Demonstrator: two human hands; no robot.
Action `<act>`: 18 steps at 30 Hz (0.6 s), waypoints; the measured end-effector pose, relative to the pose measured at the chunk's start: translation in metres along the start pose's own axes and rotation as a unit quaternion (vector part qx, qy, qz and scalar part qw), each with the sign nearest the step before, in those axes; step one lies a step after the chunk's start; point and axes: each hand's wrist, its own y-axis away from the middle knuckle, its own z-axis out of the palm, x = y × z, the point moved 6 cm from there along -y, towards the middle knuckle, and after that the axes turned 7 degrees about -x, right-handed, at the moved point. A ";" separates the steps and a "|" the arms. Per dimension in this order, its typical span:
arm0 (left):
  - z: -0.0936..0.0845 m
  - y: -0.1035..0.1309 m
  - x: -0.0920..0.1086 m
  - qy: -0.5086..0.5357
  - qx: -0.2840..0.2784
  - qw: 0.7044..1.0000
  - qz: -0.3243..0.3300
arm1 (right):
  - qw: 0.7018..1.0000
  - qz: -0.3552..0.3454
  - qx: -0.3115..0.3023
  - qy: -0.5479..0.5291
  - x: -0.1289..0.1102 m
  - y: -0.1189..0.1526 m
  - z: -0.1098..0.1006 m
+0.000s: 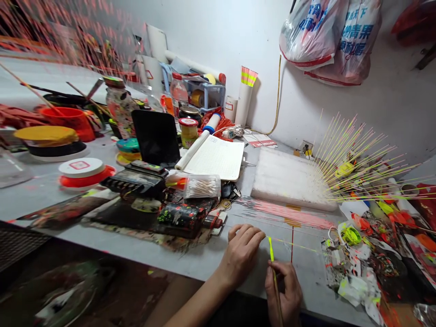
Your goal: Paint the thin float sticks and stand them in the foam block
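Paintbrush (271,253) in right hand (286,287), pink sticks (293,215) (white block (286,177) behind) beyond.

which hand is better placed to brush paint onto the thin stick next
Probably the right hand: it already holds the brush, with the yellow tip right by the stick. The left hand seems busy pinching one end of that stick.

Cool light brightens the white wall (218,36), dimming beneath the grey tabletop (316,277); the paintbrush (271,252) looks fairly sharp, upper-left pink sticks (85,29) blurred and stretched
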 end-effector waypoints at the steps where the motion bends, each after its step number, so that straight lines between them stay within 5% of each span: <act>1: 0.000 0.000 0.000 0.000 -0.001 1.000 -0.001 | 1.000 0.004 0.000 0.001 0.002 0.002 0.000; 12: -0.003 -0.002 0.000 -0.009 0.000 1.000 -0.002 | 0.998 0.038 0.011 -0.052 0.007 0.019 0.004; 18: -0.024 0.004 -0.020 -0.060 -0.023 0.998 0.019 | 0.998 -0.010 -0.014 -0.068 -0.007 0.016 0.012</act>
